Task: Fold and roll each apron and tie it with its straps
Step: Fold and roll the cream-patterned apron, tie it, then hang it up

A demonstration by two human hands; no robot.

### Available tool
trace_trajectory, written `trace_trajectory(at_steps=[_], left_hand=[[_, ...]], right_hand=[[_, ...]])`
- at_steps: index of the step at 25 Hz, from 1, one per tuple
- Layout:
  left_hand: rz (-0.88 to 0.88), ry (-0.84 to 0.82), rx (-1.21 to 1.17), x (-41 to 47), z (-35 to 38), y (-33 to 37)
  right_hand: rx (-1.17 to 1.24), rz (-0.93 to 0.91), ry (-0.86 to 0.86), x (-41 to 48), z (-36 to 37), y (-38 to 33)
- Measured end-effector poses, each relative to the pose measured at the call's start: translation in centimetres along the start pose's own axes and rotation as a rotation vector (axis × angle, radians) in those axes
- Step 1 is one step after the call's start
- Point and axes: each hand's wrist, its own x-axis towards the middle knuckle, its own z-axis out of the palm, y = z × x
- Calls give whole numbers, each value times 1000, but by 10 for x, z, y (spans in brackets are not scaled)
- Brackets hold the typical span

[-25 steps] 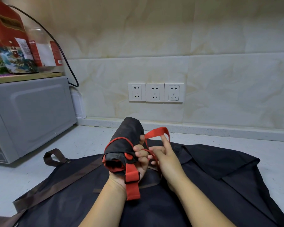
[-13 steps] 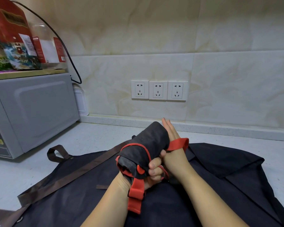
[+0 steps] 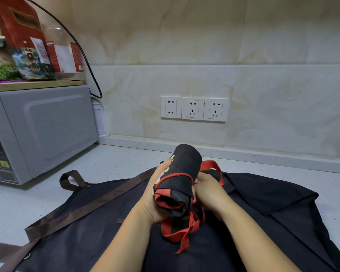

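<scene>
A rolled black apron (image 3: 185, 169) with red straps (image 3: 182, 232) is held up above the counter, its far end pointing toward the wall. My left hand (image 3: 155, 195) cups the roll from the left and underneath. My right hand (image 3: 208, 191) presses against the roll's right side, fingers closed on the red strap that loops around the roll and arches behind the hand. Loose strap ends hang below the near end of the roll. A second black apron (image 3: 263, 203) with brown straps (image 3: 98, 201) lies spread flat on the counter under my arms.
A grey microwave (image 3: 37, 130) stands at the left with boxes (image 3: 24, 46) on a board on top and a black cable (image 3: 82, 54) running behind it. Three wall sockets (image 3: 193, 108) sit in the tiled backsplash. The white counter (image 3: 114, 163) reaches back to the wall.
The roll has turned so its far end points more upright toward the wall. My right hand has come down from behind the roll to its right side, drawing the red strap around it.
</scene>
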Motion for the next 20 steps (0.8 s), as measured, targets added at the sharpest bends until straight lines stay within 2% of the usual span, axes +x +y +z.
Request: trace_trajectory(at_steps=[2, 4, 6, 11, 14, 17, 20], left_hand=[[18, -107, 72, 3, 2, 4], [24, -125, 140, 3, 0, 6], [56, -92, 182, 3, -2, 5], [359, 182, 686, 6, -11, 9], [413, 161, 761, -2, -4, 7], [435, 170, 910, 1, -3, 2], [409, 224, 1091, 14, -7, -1]], right_hand=[[-197, -30, -33, 1, -7, 2], [-400, -80, -73, 0, -14, 0], [-486, -82, -118, -3, -19, -4], [-403, -41, -149, -3, -22, -12], [-370, -6, -99, -4, -26, -17], [-191, 49, -121, -8, -26, -17], [-241, 25, -160, -8, -26, -11]])
